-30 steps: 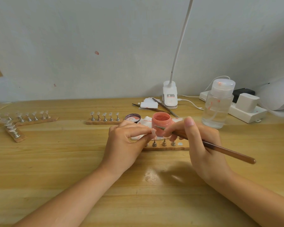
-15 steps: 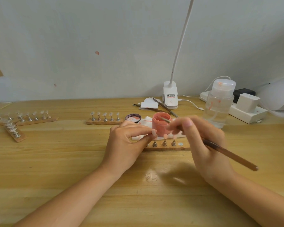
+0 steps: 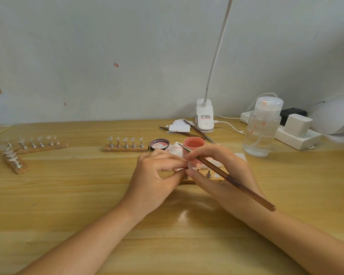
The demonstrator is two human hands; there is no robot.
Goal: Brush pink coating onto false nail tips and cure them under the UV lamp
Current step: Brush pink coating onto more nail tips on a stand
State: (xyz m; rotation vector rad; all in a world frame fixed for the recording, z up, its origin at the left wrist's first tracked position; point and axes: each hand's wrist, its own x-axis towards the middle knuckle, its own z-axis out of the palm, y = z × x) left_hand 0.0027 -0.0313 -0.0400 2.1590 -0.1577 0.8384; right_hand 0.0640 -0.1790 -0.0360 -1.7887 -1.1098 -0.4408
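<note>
Head view: left hand (image 3: 157, 175) pinches what seems a nail tip (image 3: 189, 166); right hand (image 3: 222, 175) grips brush (image 3: 236, 182), bristles at the pink jar's (image 3: 193, 147) 9 o'clock rim.

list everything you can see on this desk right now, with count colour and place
light wooden desk: one, under everything
open pink coating jar: one, centre, behind the hands
dark round jar lid: one, left of the jar
wooden strip stand with five clear nail tips: one, left of the lid
more wooden tip stands: several, far left
nail stand under the hands: one, mostly hidden
white clip-on desk lamp: one, rear centre
clear pump bottle: one, right
white power strip: one, rear right
white domed UV lamp: one, far right edge
left hand: pinches a pale nail tip
right hand: holds a thin brown brush
</note>
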